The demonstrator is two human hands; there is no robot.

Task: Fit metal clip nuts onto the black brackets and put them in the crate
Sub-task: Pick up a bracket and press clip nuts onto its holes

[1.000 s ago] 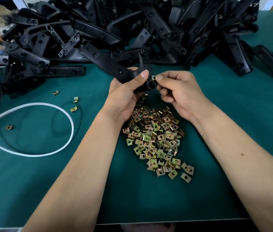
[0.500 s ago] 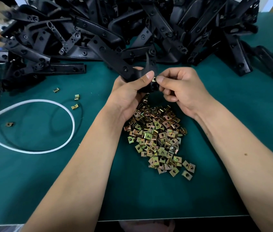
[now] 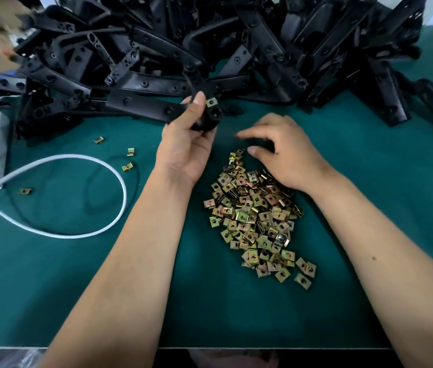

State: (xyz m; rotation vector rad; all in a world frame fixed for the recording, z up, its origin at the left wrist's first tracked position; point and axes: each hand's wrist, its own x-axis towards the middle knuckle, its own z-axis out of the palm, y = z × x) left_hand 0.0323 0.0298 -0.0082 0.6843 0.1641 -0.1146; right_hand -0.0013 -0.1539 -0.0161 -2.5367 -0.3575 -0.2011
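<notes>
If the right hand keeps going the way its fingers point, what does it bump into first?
Probably the far tip of the clip nut pile: the right hand points left and slightly down, just above it. Height is hard to judge.

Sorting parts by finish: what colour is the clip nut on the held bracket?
Brassy yellow-gold, seen in the head view: clip nut on the black bracket.

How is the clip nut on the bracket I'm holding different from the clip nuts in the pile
The fitted clip nut sits alone, clipped on the bracket that the left hand holds above the table; the pile of clip nuts lies loose and jumbled on the green mat under the right hand. Both show the same brassy metal, squarish with a hole.
</notes>
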